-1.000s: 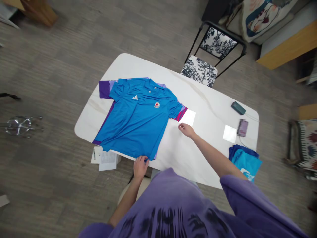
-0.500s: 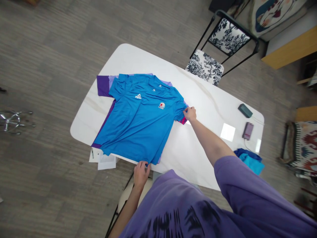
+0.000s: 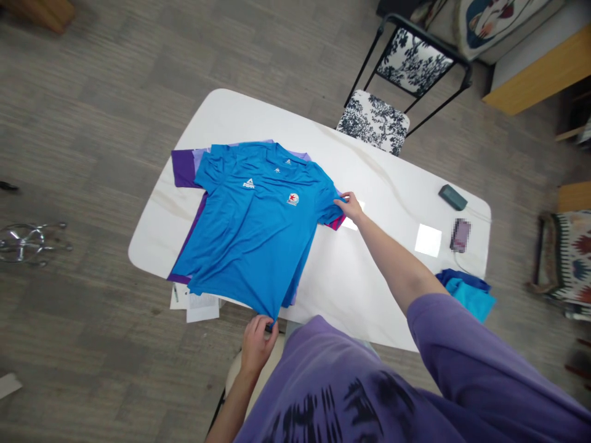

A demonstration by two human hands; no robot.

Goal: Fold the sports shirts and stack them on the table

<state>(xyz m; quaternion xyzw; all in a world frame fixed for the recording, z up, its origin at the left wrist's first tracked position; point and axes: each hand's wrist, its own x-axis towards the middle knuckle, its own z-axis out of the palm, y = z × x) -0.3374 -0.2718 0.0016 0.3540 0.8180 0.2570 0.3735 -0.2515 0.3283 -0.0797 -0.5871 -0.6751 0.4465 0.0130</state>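
Observation:
A blue T-shirt (image 3: pixel 249 227) lies spread front side up, with a white logo and a round badge on the chest. Beneath it, a purple shirt (image 3: pixel 184 169) shows along the left side and collar, and a pink-red patch peeks out under the right sleeve. My left hand (image 3: pixel 258 341) pinches the blue hem at the near table edge, drawing the cloth into a taut point. At the sleeve on the right, my right hand (image 3: pixel 351 206) grips the blue cuff between thumb and fingers.
The white table (image 3: pixel 378 271) carries a dark green case (image 3: pixel 453 197), a blurred-out phone (image 3: pixel 460 235) and a folded blue garment pile (image 3: pixel 468 295) at its right end. A patterned chair (image 3: pixel 376 120) stands beyond the far edge. Papers (image 3: pixel 202 307) stick out below the near-left edge.
My left hand has pulled the blue hem toward me, past the table edge, stretching the cloth. My right hand stays at the sleeve. The whole view has shifted slightly.

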